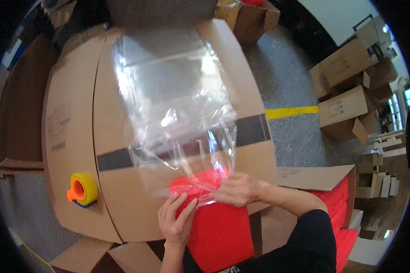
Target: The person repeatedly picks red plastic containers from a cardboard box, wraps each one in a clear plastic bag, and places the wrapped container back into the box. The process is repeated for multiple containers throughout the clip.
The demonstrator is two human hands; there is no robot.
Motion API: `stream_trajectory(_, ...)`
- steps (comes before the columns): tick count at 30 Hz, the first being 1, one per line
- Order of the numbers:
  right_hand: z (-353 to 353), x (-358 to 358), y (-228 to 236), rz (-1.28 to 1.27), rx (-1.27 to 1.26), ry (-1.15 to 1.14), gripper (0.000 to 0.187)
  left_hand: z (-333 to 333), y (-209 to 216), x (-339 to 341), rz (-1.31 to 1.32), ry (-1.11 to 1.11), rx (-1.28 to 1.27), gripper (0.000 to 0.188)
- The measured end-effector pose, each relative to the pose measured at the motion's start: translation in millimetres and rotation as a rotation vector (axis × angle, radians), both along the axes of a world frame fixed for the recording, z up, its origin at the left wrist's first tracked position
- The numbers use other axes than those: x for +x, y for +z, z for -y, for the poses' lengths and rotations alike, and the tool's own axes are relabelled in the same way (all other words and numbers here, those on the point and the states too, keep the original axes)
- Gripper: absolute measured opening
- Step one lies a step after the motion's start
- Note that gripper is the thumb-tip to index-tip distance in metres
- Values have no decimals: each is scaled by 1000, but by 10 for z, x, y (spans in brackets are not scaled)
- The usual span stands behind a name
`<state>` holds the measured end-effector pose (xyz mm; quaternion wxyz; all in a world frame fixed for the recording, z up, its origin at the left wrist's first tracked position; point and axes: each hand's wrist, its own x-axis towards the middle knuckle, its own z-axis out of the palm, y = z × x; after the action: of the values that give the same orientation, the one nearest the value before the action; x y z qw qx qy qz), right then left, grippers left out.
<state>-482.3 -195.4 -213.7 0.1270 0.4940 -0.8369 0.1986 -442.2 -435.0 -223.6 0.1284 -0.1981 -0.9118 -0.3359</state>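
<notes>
A red, soft-looking flat item (221,232), perhaps folded cloth, reaches from my body to the near end of a clear plastic bag (173,95). Its far end shows red through the film, so part of it lies inside the bag's mouth. My right hand (238,189) is closed on the bag's edge, at the right side of the red item. On the left side, my left hand (175,220) rests with fingers spread against the red item and the film. The bag stretches away from me, wrinkled and shiny, over a large cardboard box (114,204).
A yellow tape roll on an orange dispenser (79,189) sits on the box at left. An open carton (314,177) at right holds several red items. More cardboard boxes (344,107) stand beyond the grey floor with its yellow line (292,112).
</notes>
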Motion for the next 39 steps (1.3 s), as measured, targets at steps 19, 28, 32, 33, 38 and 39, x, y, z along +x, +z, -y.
stream_trajectory(19, -177, 724, -899, 431, -343, -1250, 23, 251, -350, 303, 274, 376, 540, 43)
stream_trajectory(28, -544, 1314, -1487, 1829, -1642, -1230, 29, 425, -1044, 548, 1368, 178, 1035, 68)
stream_trajectory(32, -626, 1621, -1294, 1726, -1072, -1225, 31, 507, -878, 755, 1293, 103, 765, 63)
stream_trajectory(33, -623, 1653, -1222, 1654, -910, -1206, 31, 531, -796, 780, 1284, 103, 724, 62)
stream_trajectory(38, -541, 1582, -786, 1190, -292, -1041, 34, 625, -376, 744, 1255, 115, 445, 52)
stream_trajectory(39, -508, 1548, -691, 1080, -210, -1003, 34, 626, -342, 696, 1076, 147, 355, 49)
